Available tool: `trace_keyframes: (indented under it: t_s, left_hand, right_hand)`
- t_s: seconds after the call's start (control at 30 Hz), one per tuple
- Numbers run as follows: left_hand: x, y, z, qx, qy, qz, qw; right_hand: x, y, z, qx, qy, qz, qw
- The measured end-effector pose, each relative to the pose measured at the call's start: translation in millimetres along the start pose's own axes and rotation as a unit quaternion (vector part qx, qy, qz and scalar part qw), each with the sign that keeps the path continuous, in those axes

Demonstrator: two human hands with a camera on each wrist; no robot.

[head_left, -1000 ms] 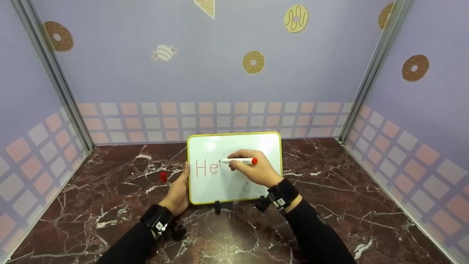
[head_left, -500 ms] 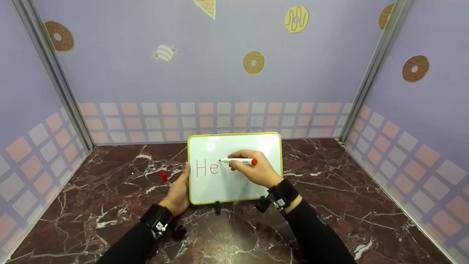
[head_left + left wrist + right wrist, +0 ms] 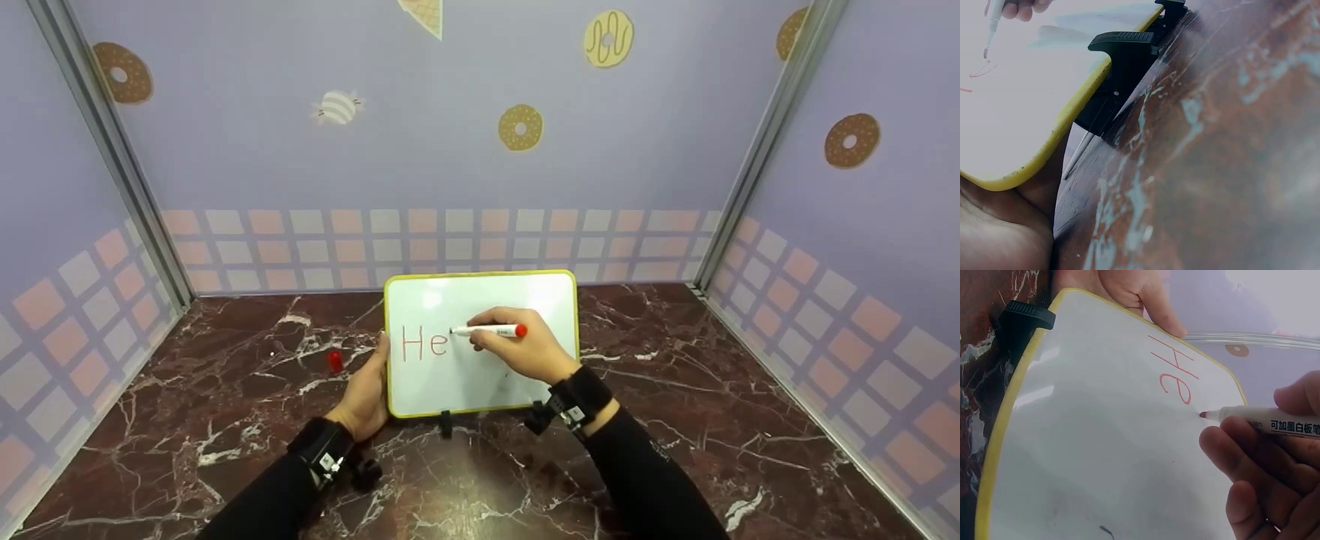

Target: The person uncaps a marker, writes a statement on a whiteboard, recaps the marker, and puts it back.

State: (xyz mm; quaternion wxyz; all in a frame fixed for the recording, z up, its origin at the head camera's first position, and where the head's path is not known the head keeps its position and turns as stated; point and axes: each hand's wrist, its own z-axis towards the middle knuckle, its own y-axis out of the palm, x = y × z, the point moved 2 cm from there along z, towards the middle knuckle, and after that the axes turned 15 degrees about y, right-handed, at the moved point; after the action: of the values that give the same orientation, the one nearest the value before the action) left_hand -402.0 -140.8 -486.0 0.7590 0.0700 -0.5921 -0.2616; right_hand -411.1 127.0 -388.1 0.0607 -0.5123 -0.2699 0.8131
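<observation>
A whiteboard [image 3: 435, 390] with a yellow frame leans on a black stand [image 3: 1114, 79], "He" written on it in red. My left hand [image 3: 365, 397] holds the board's left edge, thumb along the frame and fingers partly hidden behind it. Between thumb and fingers, my right hand [image 3: 529, 349] pinches a white whiteboard marker [image 3: 491, 330] with a red end. Its uncapped tip points left, just right of the "e"; whether it touches the surface I cannot tell. A red marker cap [image 3: 335, 361] is on the table, left of the board.
The dark red marbled table [image 3: 225, 420] meets a patterned lilac back wall [image 3: 420, 172] behind the board. Side walls with metal corner posts [image 3: 112, 157] stand left and right. Black cameras on straps sit at both wrists, close to the board's lower edge.
</observation>
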Motion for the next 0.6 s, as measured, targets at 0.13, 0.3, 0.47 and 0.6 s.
trace_keyframes:
  t_s: [0.13,0.3,0.47,0.6]
  left_hand:
    - [-0.4,0.1,0.1,-0.012,0.005,-0.004,0.9999]
    - [-0.5,-0.1,0.0,-0.015,0.005,-0.006,0.9999]
    - [-0.3,0.7,0.1,-0.004,0.002,-0.002,1.0]
    - [-0.7,0.8,0.4,0.005,0.0,-0.002,1.0]
  right_hand:
    - [-1.2,0.1,-0.9,-0.005,0.009,-0.011,1.0]
    - [-1.5,-0.1,-1.1,-0.011,0.016,-0.013,1.0]
    - [-1.2,0.6,-1.6,-0.014,0.01,-0.012,1.0]
    - [-0.8,0.9,-1.7,-0.017,0.012,-0.012,1.0]
